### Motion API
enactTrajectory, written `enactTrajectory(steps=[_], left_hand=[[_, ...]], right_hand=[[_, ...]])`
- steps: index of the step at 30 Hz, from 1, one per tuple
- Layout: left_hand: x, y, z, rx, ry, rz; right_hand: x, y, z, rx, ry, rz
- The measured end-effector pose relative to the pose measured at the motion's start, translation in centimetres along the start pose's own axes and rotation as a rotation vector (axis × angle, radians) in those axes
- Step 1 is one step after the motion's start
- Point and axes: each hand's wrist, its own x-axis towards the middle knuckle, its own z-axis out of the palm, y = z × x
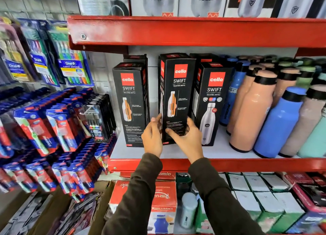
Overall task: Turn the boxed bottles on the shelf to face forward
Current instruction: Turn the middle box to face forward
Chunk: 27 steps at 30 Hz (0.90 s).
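I have the middle box (176, 97) at the centre of the frame, standing on the white shelf (220, 151) between two like it. My left hand (152, 137) presses its left edge, and my right hand (187, 139) cups the lower front and right side, fingers curled loosely round it. To finish well I judge I should twist it from the base, keep it upright, and line its face up with the right box (211, 102). All three read "cello SWIFT"; the left box (130, 102) shows an orange cutaway bottle. Above, cartons read "MODWARE"; upper left, toothbrush packs (74, 70) read "Oral-B".
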Motion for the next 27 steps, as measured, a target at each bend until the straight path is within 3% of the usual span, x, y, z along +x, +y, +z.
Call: enactTrajectory(steps=[8, 12, 16, 23, 27], left_hand=[[-0.6, 0.4, -0.2, -0.067, 0.049, 0.009], [0.0, 0.0, -0.1, 0.179, 0.012, 0.116], [0.9, -0.4, 0.1, 0.311, -0.046, 0.082], [1.0, -1.0, -0.7, 0.367, 0.031, 0.127], [0.4, -1.0, -0.4, 0.370, 0.049, 0.162]], right_hand=[[0.3, -1.1, 0.2, -0.071, 0.097, -0.018], [0.1, -1.1, 0.1, -0.036, 0.105, -0.006], [0.1, -0.9, 0.1, 0.001, 0.042, -0.017], [-0.2, -0.3, -0.1, -0.057, -0.195, -0.074], [0.0, -0.1, -0.1, -0.086, -0.229, -0.074]])
